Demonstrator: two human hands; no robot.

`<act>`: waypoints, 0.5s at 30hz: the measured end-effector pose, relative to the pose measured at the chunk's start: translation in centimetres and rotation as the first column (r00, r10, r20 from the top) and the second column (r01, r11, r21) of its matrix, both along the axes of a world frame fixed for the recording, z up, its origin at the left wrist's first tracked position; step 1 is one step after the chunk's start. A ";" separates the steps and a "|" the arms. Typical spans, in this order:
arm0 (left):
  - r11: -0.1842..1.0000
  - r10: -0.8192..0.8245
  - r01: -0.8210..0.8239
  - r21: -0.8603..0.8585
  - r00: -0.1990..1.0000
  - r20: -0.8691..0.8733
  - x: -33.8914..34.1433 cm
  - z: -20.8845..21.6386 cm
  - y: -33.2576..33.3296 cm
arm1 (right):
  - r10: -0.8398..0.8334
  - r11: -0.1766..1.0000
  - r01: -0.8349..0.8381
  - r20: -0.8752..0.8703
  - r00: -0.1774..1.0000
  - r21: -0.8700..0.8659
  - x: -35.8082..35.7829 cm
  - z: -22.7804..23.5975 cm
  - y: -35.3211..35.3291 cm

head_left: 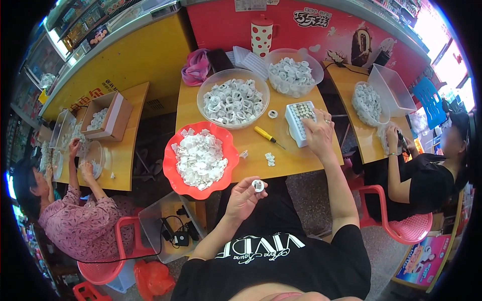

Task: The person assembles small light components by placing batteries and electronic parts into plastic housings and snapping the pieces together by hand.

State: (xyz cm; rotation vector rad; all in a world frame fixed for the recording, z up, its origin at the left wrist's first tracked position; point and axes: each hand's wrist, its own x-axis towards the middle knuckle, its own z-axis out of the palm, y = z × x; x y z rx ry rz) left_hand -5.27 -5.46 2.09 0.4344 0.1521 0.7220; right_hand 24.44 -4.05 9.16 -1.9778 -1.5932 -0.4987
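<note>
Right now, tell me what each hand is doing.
Left hand: closed on a small white round part, held in the fingertips.
Right hand: open, fingers resting on the white block of batteries.

Glossy red plastic bowl (173, 173), clear plastic bowl (203, 95), smooth matt wooden table (296, 158), white plastic part (257, 185).

On the wooden surface (296, 158), bare room lies at the near edge, between the red scalloped bowl (173, 173) at nine o'clock and the right hand (320, 134) on the white tray (297, 120) at three. A yellow-handled screwdriver (266, 135) and a few small white pieces (270, 159) lie across that gap. At twelve o'clock, two clear bowls (203, 95) of white parts wall off the far side.
</note>
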 end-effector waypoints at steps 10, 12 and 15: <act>0.998 -0.041 0.041 -0.038 0.999 0.003 0.7 0.1 -0.1 | 0.005 1.000 -0.004 -0.051 0.999 0.016 0.2 0.6 -0.5; 0.997 -0.056 0.055 -0.046 0.998 -0.010 0.6 0.4 0.0 | 0.003 1.000 -0.003 -0.018 1.000 0.007 0.6 0.3 -0.2; 0.995 -0.092 0.091 -0.038 0.995 -0.028 0.2 0.9 0.5 | 0.021 1.000 -0.021 -0.003 1.000 0.013 0.7 0.2 -0.1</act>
